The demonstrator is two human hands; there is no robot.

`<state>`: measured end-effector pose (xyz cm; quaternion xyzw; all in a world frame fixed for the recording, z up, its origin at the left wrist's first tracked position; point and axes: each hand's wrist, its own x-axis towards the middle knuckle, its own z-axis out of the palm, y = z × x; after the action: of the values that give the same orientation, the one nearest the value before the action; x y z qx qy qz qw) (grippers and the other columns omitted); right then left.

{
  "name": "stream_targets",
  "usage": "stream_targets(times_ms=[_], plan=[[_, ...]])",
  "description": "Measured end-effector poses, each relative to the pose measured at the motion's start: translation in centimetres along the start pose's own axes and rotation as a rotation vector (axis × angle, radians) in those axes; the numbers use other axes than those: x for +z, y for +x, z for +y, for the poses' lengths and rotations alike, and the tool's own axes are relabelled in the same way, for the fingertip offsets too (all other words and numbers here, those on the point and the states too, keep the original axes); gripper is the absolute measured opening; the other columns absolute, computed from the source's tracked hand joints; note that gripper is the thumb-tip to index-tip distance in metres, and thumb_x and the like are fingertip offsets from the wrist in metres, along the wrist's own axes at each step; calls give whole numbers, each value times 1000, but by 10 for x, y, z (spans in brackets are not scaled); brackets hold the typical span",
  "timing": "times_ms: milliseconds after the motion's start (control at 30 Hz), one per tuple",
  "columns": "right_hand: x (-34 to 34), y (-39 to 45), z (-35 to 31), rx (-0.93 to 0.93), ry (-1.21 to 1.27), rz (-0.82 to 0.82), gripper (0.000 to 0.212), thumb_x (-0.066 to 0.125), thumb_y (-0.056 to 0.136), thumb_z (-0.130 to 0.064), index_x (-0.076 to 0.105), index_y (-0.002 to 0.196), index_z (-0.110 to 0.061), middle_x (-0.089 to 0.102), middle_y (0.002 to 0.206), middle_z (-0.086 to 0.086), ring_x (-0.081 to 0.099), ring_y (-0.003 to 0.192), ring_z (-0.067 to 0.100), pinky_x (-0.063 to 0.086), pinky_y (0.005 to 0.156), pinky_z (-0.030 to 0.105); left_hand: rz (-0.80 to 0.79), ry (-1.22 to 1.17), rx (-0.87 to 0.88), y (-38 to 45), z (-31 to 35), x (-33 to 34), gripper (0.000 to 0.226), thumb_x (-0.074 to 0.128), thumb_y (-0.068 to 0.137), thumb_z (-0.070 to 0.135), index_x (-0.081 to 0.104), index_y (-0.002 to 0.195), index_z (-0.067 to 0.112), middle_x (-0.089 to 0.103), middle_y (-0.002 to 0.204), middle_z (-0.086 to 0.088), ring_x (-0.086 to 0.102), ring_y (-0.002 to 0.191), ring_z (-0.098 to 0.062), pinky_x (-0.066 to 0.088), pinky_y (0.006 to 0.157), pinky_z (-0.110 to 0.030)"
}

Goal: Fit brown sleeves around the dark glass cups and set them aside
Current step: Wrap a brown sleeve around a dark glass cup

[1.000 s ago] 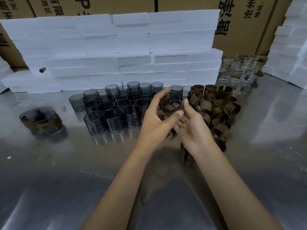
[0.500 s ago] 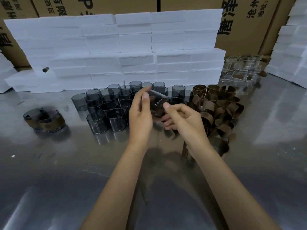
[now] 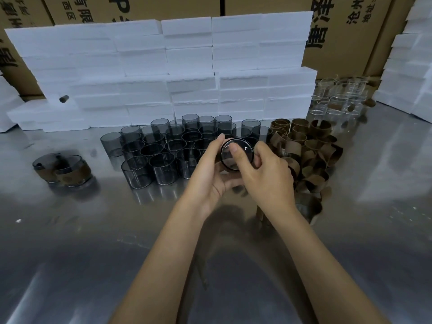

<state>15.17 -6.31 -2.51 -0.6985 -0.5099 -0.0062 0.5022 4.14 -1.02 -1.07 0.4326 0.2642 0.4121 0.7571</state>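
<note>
A dark glass cup (image 3: pixel 243 152) is held above the steel table (image 3: pixel 93 242) with its round base turned toward me. My left hand (image 3: pixel 210 176) cups it from the left and below. My right hand (image 3: pixel 268 176) grips it from the right, with the thumb lying across the base. Whether a sleeve is on this cup is hidden by my fingers. Several bare dark cups (image 3: pixel 163 146) stand in a cluster behind my hands. A heap of brown sleeves (image 3: pixel 313 148) lies to the right. Two sleeved cups (image 3: pixel 65 170) stand at the left.
Stacked white foam blocks (image 3: pixel 187 73) form a wall behind the cups, with cardboard boxes (image 3: pixel 346 33) behind them. Several clear glasses (image 3: pixel 339 99) stand at the back right. More foam (image 3: pixel 411 66) is stacked at the right edge.
The cup has been turned from mouth-toward-me, through side-on, to base-toward-me. My right hand moved from below it onto its right side and base. Both hands stayed in place above the table.
</note>
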Motion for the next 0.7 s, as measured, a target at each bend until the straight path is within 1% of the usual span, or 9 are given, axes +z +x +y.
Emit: stream_targets(times_ms=[133,233,300,367,467,533,600,633,700], plan=[[-1,4,5,-38,117,-2,41,40,108,-44,49,75,-21,51,59,-8,53,59,9,36,58,32,-10,23,42,0,1,0,43,70,95,29,63,134,12,74,107,-10,75,99,-25,62,76,-38],[-7,10,8,64,249,38,41,39,110,-32,60,78,-18,62,69,-8,59,68,6,43,68,27,56,-31,92,2,3,-2,53,77,85,26,60,135,22,69,126,-15,75,101,-35,62,73,-34],[-9,12,13,86,150,5,33,40,110,-25,67,98,-11,69,88,-2,63,87,15,47,78,32,91,-71,120,4,5,-7,51,78,85,22,60,132,27,64,134,-17,72,108,-39,62,75,-33],[-8,12,19,62,-20,-133,25,43,106,-17,64,119,-12,67,111,5,57,109,24,44,87,34,106,-121,131,5,7,-13,46,75,89,14,60,131,28,62,137,-15,71,110,-39,62,76,-34],[-5,7,22,18,-266,-430,46,49,102,-18,50,145,-31,51,141,7,38,132,29,34,106,38,130,-171,116,6,10,-19,42,73,91,9,62,128,25,63,133,-17,72,109,-38,62,77,-35],[-3,5,21,-16,-333,-494,55,51,100,-21,41,151,-38,40,155,5,27,144,28,27,115,43,145,-191,101,6,11,-21,41,72,92,8,62,129,22,64,130,-20,70,111,-41,62,75,-35],[-2,5,21,-21,-312,-459,52,54,99,-23,45,148,-37,40,156,3,27,145,26,27,115,44,156,-192,93,6,12,-23,40,70,93,8,61,130,21,64,130,-23,67,117,-43,63,75,-35],[-1,6,22,-20,-299,-435,47,57,98,-25,49,143,-35,47,150,1,32,141,25,30,112,43,160,-192,91,6,13,-23,40,69,93,8,61,131,20,64,131,-24,66,118,-43,63,76,-36],[1,5,22,-25,-321,-395,32,62,96,-32,53,127,-29,61,126,-2,46,125,23,35,102,41,168,-190,90,5,14,-23,40,69,94,8,60,131,20,63,132,-25,65,120,-42,63,79,-38]])
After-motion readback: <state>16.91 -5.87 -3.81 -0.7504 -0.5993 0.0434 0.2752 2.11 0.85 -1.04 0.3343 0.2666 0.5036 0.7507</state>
